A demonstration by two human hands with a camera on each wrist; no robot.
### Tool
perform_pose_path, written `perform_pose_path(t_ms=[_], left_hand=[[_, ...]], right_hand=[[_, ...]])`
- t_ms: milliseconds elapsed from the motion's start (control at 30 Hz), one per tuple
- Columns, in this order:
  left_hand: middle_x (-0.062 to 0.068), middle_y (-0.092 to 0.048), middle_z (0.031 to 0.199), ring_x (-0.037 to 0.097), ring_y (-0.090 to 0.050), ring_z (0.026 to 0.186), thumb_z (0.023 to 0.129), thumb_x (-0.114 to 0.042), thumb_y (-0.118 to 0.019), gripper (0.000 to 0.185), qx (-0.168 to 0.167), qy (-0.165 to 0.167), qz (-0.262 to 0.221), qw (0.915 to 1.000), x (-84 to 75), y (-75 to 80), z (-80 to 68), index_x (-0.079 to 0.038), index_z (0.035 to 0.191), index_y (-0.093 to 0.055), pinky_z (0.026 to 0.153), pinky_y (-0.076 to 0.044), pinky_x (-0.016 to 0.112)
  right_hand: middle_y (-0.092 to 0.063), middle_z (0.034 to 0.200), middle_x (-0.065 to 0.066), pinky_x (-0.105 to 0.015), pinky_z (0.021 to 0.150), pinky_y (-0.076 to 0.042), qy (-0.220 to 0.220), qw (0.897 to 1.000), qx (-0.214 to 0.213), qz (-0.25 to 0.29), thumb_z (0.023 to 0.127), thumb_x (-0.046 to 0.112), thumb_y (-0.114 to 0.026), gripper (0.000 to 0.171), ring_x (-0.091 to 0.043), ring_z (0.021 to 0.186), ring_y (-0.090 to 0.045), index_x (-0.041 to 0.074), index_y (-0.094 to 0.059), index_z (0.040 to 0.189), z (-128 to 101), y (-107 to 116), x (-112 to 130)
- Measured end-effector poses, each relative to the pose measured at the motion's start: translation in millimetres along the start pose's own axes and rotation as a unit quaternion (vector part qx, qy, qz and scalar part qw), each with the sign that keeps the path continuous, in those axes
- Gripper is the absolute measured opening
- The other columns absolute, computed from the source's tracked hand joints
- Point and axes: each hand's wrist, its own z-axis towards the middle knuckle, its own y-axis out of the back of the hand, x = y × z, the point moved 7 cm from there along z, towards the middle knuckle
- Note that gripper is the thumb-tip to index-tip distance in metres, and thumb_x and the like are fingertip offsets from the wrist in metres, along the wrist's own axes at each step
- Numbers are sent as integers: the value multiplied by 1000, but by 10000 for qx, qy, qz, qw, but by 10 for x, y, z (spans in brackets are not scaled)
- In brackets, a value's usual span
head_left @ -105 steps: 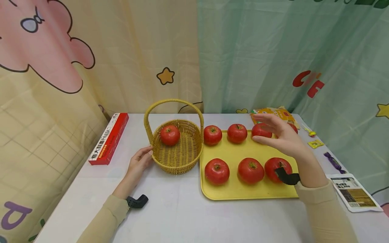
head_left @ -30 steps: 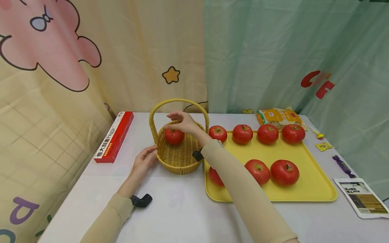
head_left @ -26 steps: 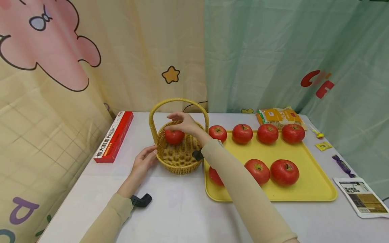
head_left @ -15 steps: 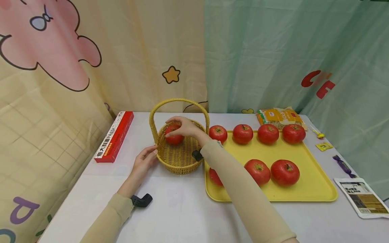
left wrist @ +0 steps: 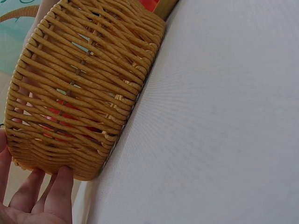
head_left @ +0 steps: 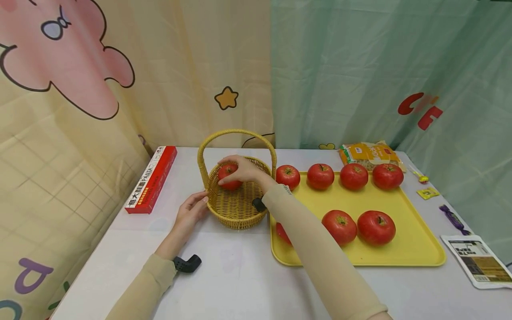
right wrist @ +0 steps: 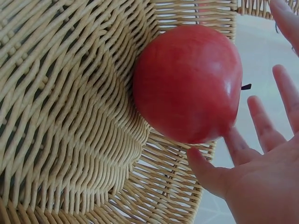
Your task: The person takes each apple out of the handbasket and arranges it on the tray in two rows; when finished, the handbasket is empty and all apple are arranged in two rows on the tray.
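Note:
In the head view, a yellow wicker basket (head_left: pixel 236 206) with a tall arched handle stands left of the tray. Inside it lies one red apple (head_left: pixel 226 170). My right hand (head_left: pixel 244 170) reaches under the handle and spreads over this apple. The right wrist view shows the fingers (right wrist: pixel 266 135) spread beside the apple's stem side, one fingertip at its skin. With my left hand (head_left: pixel 190 212) I touch the basket's left side. The left wrist view has those fairly straight fingers (left wrist: pixel 60 193) against the woven wall, the thumb near the rim.
A yellow tray (head_left: pixel 416 240) on the right carries several red apples (head_left: pixel 376 227), one partly behind my right sleeve. Around it lie an orange food bag (head_left: pixel 370 154), wrapped candies (head_left: pixel 428 193) and a white pouch (head_left: pixel 476 262). A red pasta box (head_left: pixel 152 180) sits left. Curtains hang behind.
My right hand has gone from above the tray, where it was spread with nothing held, to the basket, then sunk lower around the apple. My left hand has stayed at the basket's side.

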Motion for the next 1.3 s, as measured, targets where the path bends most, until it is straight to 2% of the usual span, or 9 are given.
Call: perform_pose_path(t_ms=[233,500,733,900,1000,1100,1300], left_hand=[[10,-45,133,7,-57,104,94,-27,-58,47,-41,-41,-50,10000,6,-1,2,-1,131,-46,89,-48,24],[11,-44,135,7,-57,103,95,-25,-57,46,-50,6,-72,10000,-8,-15,-10,0,132,-45,89,-49,24],[16,-42,136,8,-57,103,97,-20,-54,44,-75,-5,-112,9999,-30,-19,-26,4,133,-43,89,-48,24],[15,-45,133,9,-57,103,95,-23,-57,45,-30,-217,-147,9997,-43,-22,-32,2,130,-46,87,-49,24],[11,-49,128,9,-58,102,94,-25,-60,39,39,-439,-246,9987,-43,-18,-30,-3,125,-53,84,-50,23],[6,-51,125,8,-59,101,93,-25,-61,32,73,-505,-267,9983,-40,-18,-28,-10,121,-57,83,-51,21],[12,-47,130,8,-58,101,94,-25,-59,45,-71,-171,-169,9997,-23,-19,-19,1,129,-48,86,-50,24]], right_hand=[[-53,128,-3,-30,94,-44,-67,9999,128,2,73,26,-82,66,-17,112,-50,13,-53,130,-5,-22,-19],[-48,130,-2,-31,92,-45,-250,9993,283,52,72,28,-83,71,-17,112,-49,16,-49,134,-27,-46,-58],[-50,127,-3,-30,93,-43,-198,9989,433,-5,71,26,-83,71,-16,111,-49,14,-49,133,-23,-79,-64],[-50,127,-3,-31,94,-43,-197,9982,566,-96,71,25,-83,67,-17,113,-47,14,-52,129,-22,-100,-61],[-49,128,-3,-32,95,-42,-221,9979,599,-122,72,24,-82,65,-17,114,-46,14,-52,129,-19,-105,-66],[-47,130,-4,-33,96,-42,-262,9975,632,-179,71,24,-83,66,-18,116,-45,15,-52,129,-22,-111,-67],[-44,131,-6,-33,96,-42,-265,9963,751,-328,71,24,-83,65,-19,117,-43,15,-53,128,-29,-135,-70]])
